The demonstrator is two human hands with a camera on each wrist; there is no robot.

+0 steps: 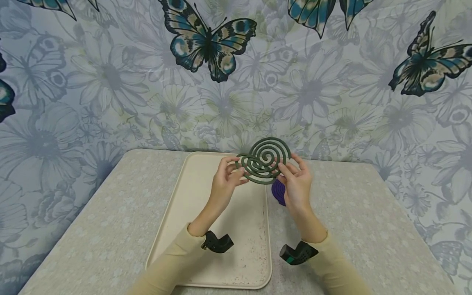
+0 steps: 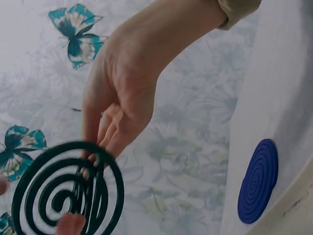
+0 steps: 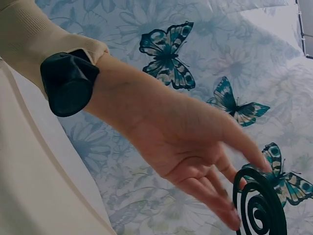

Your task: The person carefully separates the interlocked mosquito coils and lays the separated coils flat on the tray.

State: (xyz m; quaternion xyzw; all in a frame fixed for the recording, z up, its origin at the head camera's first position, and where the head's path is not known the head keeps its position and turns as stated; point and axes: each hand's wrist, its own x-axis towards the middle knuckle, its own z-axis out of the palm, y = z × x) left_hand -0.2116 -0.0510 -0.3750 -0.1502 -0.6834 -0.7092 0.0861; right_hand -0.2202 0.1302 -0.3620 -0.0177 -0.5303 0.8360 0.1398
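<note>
Above the tray's far right part, two dark green mosquito coils overlap each other, held up and tilted. My left hand pinches the left edge between thumb and fingers. On the right side, my right hand grips the rim, its thumb lying over the rings. The left wrist view has the green spiral large, with fingertips at its rings. In the right wrist view, a hand meets the rim of the green spiral. Partly behind my right hand, a purple-blue coil lies flat on the table.
A cream tray lies under my forearms, with dark specks on its right side. Light patterned cloth covers the table. A floral wall covering with butterflies rises behind the far edge. Black wrist devices sit at both cuffs.
</note>
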